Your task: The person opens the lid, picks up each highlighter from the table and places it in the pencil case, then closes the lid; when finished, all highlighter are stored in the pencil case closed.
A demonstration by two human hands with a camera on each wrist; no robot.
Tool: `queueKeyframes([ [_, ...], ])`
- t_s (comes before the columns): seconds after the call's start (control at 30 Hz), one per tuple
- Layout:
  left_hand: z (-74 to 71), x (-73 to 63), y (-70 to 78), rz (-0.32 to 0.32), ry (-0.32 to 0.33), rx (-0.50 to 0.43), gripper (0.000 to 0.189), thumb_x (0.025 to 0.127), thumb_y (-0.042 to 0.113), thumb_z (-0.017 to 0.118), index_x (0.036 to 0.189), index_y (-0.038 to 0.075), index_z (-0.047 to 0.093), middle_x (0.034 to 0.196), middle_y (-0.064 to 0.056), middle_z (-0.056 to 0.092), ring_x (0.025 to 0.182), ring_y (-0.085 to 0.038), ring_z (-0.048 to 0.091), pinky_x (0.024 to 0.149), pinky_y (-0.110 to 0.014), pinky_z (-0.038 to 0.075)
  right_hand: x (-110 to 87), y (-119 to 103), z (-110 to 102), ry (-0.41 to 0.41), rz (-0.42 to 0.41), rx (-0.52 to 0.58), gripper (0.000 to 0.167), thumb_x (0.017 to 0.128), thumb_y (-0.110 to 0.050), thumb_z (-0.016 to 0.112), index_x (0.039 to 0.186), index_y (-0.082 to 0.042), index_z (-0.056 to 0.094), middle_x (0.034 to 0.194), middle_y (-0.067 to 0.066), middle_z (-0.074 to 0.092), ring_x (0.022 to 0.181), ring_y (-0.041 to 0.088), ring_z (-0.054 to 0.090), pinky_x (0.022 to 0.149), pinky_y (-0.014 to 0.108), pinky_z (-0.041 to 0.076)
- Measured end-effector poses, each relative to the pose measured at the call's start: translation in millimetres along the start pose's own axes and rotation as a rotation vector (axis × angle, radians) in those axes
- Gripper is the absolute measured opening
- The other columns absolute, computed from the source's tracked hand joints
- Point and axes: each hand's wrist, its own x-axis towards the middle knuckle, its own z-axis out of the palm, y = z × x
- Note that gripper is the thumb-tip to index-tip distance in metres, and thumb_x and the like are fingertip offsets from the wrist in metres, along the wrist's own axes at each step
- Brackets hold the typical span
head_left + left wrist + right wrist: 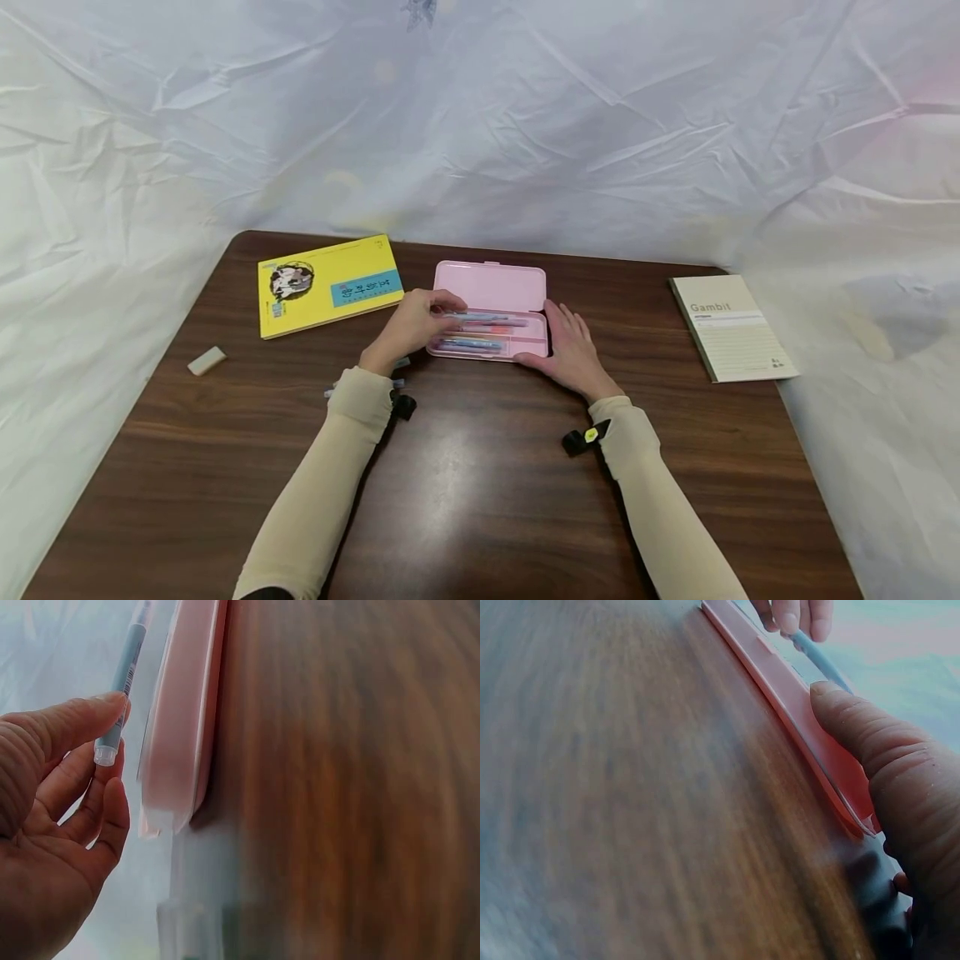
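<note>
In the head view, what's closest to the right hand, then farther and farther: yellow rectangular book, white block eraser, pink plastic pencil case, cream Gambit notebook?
1. Pink plastic pencil case: its right end is at the right hand.
2. Cream Gambit notebook: to the right.
3. Yellow rectangular book: left, past the case.
4. White block eraser: far left.
</note>
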Motion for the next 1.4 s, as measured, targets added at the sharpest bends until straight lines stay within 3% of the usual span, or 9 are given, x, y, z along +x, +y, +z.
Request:
queueKeyframes([
  [0.2, 7.3, 8.0, 3.1, 0.023, -0.009, 0.042, 0.014, 0.097, 0.019, 0.079, 0.111, 0.017, 0.081, 0.111, -0.002, 0.075, 0.102, -0.023, 0.063, 0.097, -0.044, 0.053, 0.2, -0.1, 0.6, -0.005, -0.003, 0.001, 0.121, 0.084, -0.074, 0.072, 0.168, -0.006, 0.018, 0.171, 0.019, 0.027, 0.160, 0.039, 0.018, 0.129, 0.057, 0.006],
  [0.4, 14.1, 14.0, 6.0, 0.033, -0.029, 0.082, 0.016, 0.097, 0.015, 0.079, 0.113, 0.016, 0.080, 0.113, -0.004, 0.076, 0.103, -0.023, 0.062, 0.098, -0.044, 0.052, 1.3, -1.4, 0.4, -0.012, -0.006, 0.000, 0.116, 0.087, -0.065, 0.075, 0.168, -0.006, 0.017, 0.172, 0.019, 0.027, 0.160, 0.038, 0.017, 0.129, 0.055, 0.005],
  [0.9, 20.9, 15.6, 10.4, 0.012, -0.053, 0.101, 0.020, 0.097, 0.010, 0.078, 0.116, 0.015, 0.077, 0.112, -0.003, 0.074, 0.104, -0.023, 0.062, 0.102, -0.044, 0.051, 2.0, -5.0, -2.2, -0.014, -0.005, -0.004, 0.117, 0.087, -0.063, 0.076, 0.168, -0.005, 0.017, 0.172, 0.020, 0.027, 0.160, 0.038, 0.017, 0.129, 0.056, 0.006],
  [1.1, 17.3, 8.8, 6.8, 0.021, -0.027, 0.062, 0.021, 0.098, 0.014, 0.077, 0.118, 0.016, 0.077, 0.112, -0.002, 0.074, 0.103, -0.022, 0.063, 0.100, -0.044, 0.053, 1.2, -3.8, -0.6, -0.019, -0.005, -0.001, 0.118, 0.086, -0.065, 0.075, 0.168, -0.005, 0.016, 0.172, 0.019, 0.026, 0.161, 0.037, 0.017, 0.129, 0.055, 0.005],
  [1.4, -2.0, -14.9, 2.7, -0.048, 0.034, -0.024, 0.021, 0.097, 0.020, 0.079, 0.118, 0.018, 0.077, 0.110, -0.001, 0.070, 0.102, -0.026, 0.058, 0.089, -0.042, 0.054, -1.0, -1.3, -1.1, -0.002, -0.005, 0.003, 0.118, 0.085, -0.065, 0.077, 0.168, -0.005, 0.017, 0.172, 0.019, 0.027, 0.160, 0.038, 0.017, 0.129, 0.055, 0.006],
])
